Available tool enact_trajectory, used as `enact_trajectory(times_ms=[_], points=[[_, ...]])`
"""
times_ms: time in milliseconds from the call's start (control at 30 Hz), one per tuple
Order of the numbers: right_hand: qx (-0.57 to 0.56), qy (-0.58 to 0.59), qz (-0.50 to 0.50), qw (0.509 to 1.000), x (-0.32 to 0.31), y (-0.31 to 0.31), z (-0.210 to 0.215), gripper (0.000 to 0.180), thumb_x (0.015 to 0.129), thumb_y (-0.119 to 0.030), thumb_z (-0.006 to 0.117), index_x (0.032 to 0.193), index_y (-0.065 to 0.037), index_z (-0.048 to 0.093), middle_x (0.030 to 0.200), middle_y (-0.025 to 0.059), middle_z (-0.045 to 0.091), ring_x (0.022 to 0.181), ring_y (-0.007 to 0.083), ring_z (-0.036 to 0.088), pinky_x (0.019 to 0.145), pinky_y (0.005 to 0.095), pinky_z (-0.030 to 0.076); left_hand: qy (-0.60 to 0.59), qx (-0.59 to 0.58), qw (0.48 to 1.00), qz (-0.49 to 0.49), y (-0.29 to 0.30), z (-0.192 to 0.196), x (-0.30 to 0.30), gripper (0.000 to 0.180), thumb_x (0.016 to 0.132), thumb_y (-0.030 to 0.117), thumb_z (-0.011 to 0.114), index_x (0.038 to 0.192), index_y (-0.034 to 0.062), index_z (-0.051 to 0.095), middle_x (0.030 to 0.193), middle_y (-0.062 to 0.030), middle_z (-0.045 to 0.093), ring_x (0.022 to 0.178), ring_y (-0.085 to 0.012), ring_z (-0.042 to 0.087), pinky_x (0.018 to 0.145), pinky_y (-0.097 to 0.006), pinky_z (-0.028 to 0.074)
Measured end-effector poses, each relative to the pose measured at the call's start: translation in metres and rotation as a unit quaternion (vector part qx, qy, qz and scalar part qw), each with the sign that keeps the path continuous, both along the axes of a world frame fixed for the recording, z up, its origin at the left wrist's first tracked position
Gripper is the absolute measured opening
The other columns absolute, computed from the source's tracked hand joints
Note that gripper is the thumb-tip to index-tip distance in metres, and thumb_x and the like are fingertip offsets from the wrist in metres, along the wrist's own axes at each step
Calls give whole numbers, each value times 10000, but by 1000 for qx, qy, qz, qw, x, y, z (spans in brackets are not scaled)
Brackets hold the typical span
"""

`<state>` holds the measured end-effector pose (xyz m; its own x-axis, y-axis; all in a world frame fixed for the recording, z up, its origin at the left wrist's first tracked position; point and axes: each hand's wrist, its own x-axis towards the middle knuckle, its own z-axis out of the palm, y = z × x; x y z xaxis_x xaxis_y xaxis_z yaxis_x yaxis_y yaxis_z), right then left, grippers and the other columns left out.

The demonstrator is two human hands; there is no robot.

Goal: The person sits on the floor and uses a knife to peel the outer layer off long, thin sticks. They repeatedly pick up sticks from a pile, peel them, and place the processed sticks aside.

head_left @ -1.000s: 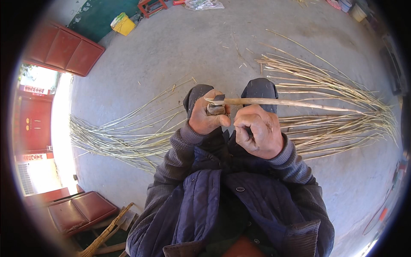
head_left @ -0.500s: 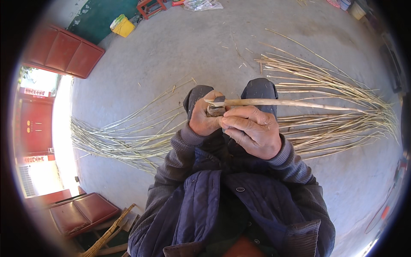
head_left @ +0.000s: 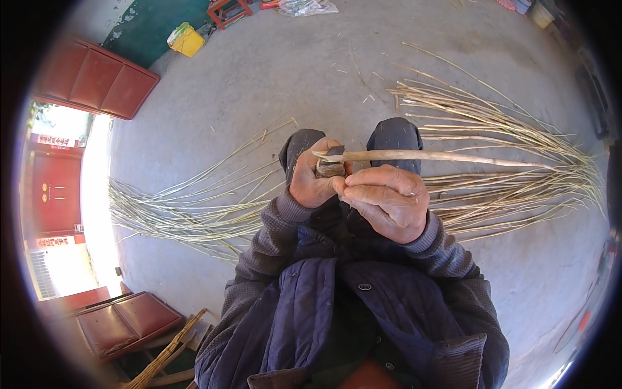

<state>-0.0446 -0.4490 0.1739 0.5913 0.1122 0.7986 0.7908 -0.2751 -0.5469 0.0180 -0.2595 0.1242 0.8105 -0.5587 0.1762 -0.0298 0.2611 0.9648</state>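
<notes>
Head view shows the left hand (head_left: pixel 307 181) clenched around a small block (head_left: pixel 331 169) at one end of the stick (head_left: pixel 447 155), which reaches rightward above the knees (head_left: pixel 395 137). The right hand (head_left: pixel 390 202) pinches its fingers together beside it, on what I cannot tell. Seemingly unsupported along its length, the stick could twist if that left grip loosens.

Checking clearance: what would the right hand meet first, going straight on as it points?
Likely the left hand, at its thumb; the right hand looks near or touching it, though depth is unclear.
</notes>
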Motion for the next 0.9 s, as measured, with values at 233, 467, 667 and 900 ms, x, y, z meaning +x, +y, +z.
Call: enact_trajectory(times_ms=[233, 467, 667, 900], points=[[11, -6, -12, 1000, -1, 4, 1, 253, 778, 6, 846, 998, -18, 725, 1024, 99, 708, 841, 207, 733, 725, 292, 605, 5, -8, 1000, 5, -1, -1, -1, 773, 706, 549, 890, 1149, 23, 536, 932, -19, 669, 822, -75, 631, 688, -228, 507], [54, 107, 1, 993, -6, 7, 5, 274, 811, -6, 822, 1065, 0, 718, 1079, 110, 700, 937, 238, 731, 798, 305, 604, 18, 0, 1000, 17, -2, -3, -3, 774, 705, 555, 899, 1141, 25, 541, 952, 8, 648, 849, -57, 597, 720, -229, 487], [29, 85, 14, 996, -5, 5, 3, 244, 823, -2, 805, 1056, 6, 733, 1063, 109, 708, 960, 238, 728, 818, 311, 606, 11, -17, 999, 28, -6, -2, -5, 766, 723, 547, 894, 1159, 26, 541, 962, 22, 620, 847, -46, 568, 728, -213, 468], [29, 63, 7, 998, -5, 4, 5, 205, 818, 9, 806, 1009, 7, 731, 1039, 107, 710, 940, 224, 734, 809, 305, 612, 25, -33, 999, 31, -11, -1, -9, 768, 709, 579, 881, 1135, 31, 553, 950, 18, 625, 834, -49, 576, 717, -212, 471]])
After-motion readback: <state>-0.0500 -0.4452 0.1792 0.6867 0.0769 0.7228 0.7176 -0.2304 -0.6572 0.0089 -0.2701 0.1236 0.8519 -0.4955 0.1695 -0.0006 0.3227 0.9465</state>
